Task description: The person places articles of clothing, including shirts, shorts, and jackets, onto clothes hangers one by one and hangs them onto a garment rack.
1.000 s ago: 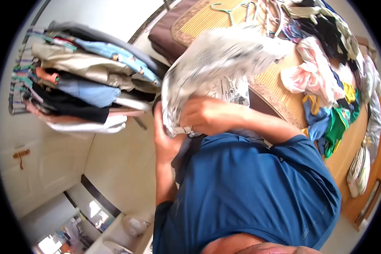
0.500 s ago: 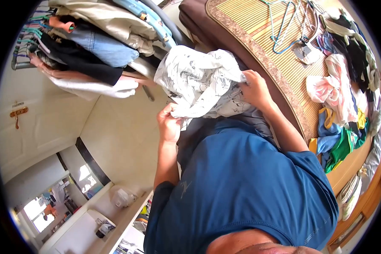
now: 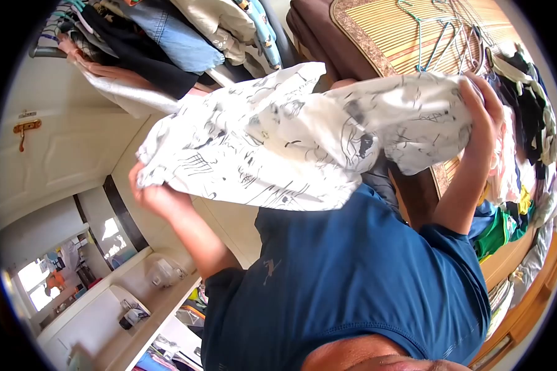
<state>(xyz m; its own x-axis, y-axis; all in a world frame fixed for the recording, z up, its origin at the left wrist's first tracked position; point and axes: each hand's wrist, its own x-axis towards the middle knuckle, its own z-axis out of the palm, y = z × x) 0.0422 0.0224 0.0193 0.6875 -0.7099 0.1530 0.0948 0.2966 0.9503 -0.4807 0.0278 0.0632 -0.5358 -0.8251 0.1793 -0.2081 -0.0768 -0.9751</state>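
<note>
A white garment with black line drawings [image 3: 272,145] is stretched out in front of my chest between my two hands. Its exact cut is hard to make out among the folds. My left hand [image 3: 153,190] is closed on the garment's left end, with the fingertips partly behind the cloth. At the far right end, my right hand [image 3: 486,108] grips a narrower, tube-like part of it. The middle of the cloth sags a little between the hands, just beyond my blue shirt [image 3: 346,278].
Clothes on a rack [image 3: 167,43] hang at the upper left. On the right, a bed with a bamboo mat [image 3: 368,25] bears several hangers [image 3: 439,37] and piled clothes [image 3: 526,93]. A white door [image 3: 56,154] and a shelf with a sink [image 3: 99,321] lie to the left.
Both hands have moved apart, left hand to the left and right hand to the right and up. The bunched garment is now spread wide between them.
</note>
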